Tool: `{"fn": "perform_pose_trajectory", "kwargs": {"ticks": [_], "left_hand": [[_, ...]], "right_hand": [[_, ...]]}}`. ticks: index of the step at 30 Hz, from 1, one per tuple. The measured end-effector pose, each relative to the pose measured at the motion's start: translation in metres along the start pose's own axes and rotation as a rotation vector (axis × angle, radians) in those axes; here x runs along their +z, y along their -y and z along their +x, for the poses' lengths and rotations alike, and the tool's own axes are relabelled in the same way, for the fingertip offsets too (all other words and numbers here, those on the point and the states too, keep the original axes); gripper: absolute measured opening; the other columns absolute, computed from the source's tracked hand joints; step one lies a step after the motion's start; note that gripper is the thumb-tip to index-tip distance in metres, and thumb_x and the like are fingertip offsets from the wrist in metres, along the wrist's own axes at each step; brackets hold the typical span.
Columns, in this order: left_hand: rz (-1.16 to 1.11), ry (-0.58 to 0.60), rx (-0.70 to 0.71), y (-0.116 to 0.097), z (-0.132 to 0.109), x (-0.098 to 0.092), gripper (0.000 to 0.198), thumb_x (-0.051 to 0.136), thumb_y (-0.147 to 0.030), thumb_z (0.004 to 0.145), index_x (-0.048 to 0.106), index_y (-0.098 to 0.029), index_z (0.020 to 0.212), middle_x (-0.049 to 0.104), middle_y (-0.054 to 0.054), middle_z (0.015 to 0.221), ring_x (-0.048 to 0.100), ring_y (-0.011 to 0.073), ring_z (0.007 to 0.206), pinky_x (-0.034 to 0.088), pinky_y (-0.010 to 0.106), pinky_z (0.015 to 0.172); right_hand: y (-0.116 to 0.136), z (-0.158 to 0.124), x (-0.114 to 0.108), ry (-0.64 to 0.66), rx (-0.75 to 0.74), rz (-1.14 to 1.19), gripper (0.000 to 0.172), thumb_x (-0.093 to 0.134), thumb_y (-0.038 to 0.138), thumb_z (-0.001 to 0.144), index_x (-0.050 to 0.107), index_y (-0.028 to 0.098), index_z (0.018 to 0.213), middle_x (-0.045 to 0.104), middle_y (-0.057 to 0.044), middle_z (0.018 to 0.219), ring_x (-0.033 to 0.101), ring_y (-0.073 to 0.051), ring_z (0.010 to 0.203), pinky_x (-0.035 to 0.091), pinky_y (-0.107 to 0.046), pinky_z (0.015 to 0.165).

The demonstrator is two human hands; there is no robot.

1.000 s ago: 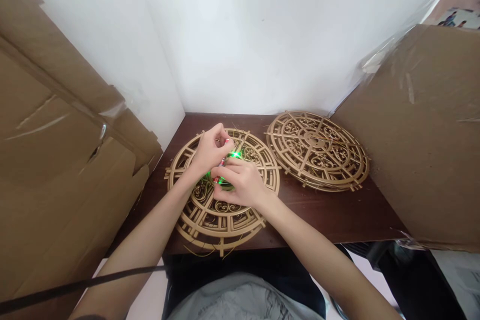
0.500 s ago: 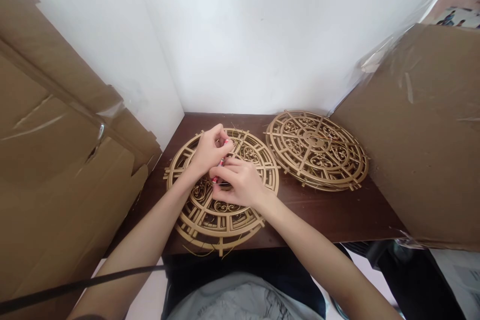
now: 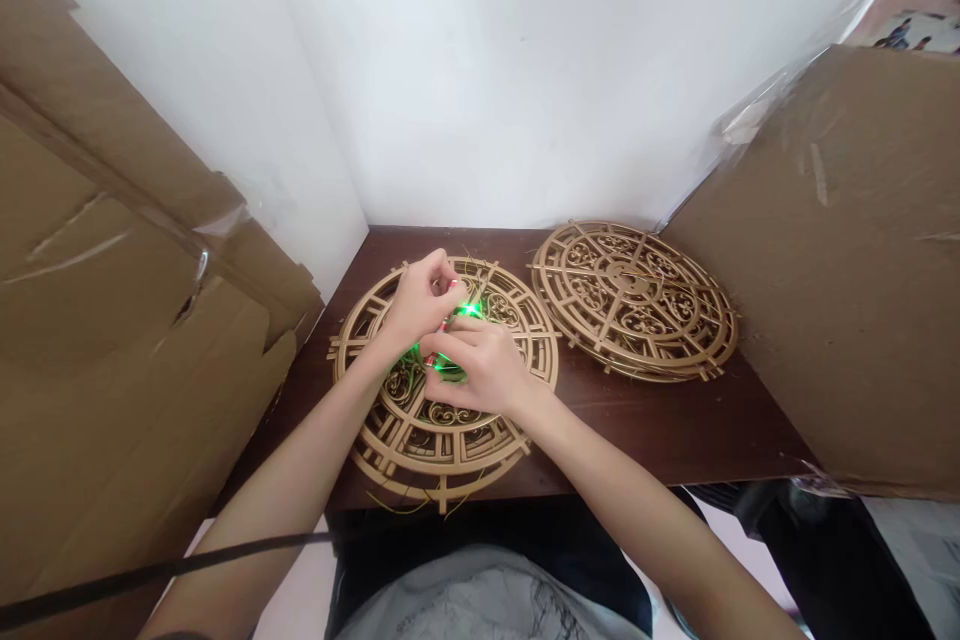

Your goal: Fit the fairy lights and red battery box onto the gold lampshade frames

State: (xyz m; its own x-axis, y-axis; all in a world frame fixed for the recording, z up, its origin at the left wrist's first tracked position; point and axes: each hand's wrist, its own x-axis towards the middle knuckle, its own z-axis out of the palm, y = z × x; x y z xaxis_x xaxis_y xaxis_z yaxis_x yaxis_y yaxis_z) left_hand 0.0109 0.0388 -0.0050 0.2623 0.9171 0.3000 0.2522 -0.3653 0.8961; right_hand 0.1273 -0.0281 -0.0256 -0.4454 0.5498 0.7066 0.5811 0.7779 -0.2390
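Note:
A round golden openwork disc (image 3: 450,440) lies on the dark brown table (image 3: 660,420) in front of me. Both hands work over its centre. My left hand (image 3: 420,305) is closed in a pinch on a small red-tipped part with thin wires. My right hand (image 3: 480,365) is curled around a small device (image 3: 454,365) that glows green between the fingers. The two hands touch each other. Most of what they hold is hidden by the fingers.
A second stack of golden openwork discs (image 3: 634,300) lies to the right on the table. Cardboard sheets (image 3: 120,320) lean at the left, more cardboard (image 3: 862,270) at the right. White walls close the back. A dark cable (image 3: 150,575) runs along my left arm.
The green light was on a second ago, off half a second ago, and glows again now. Both hands stay in the same place.

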Motion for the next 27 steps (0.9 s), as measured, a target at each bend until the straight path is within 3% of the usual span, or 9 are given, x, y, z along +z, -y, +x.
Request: {"fn": "perform_pose_trajectory", "kwargs": {"ticks": [8,27], "left_hand": [[0.044,0.005,0.019,0.0016,0.0001,-0.0009,0.014,0.054,-0.013,0.068,0.041,-0.018,0.066,0.048,-0.005,0.06,0.037,0.0065,0.051,0.031,0.02,0.047],[0.065,0.008,0.02,0.0032,-0.0009,-0.001,0.013,0.053,-0.014,0.07,0.041,-0.019,0.067,0.048,-0.005,0.06,0.038,0.007,0.05,0.031,0.021,0.047]], "right_hand": [[0.0013,0.0008,-0.0012,-0.037,-0.011,0.014,0.014,0.051,0.018,0.072,0.064,0.017,0.077,0.057,0.003,0.054,0.048,-0.011,0.055,0.036,-0.022,0.05],[0.0015,0.0004,-0.0008,0.013,0.023,0.025,0.013,0.051,0.016,0.072,0.062,0.018,0.078,0.056,0.004,0.053,0.048,-0.011,0.056,0.034,-0.022,0.049]]}}
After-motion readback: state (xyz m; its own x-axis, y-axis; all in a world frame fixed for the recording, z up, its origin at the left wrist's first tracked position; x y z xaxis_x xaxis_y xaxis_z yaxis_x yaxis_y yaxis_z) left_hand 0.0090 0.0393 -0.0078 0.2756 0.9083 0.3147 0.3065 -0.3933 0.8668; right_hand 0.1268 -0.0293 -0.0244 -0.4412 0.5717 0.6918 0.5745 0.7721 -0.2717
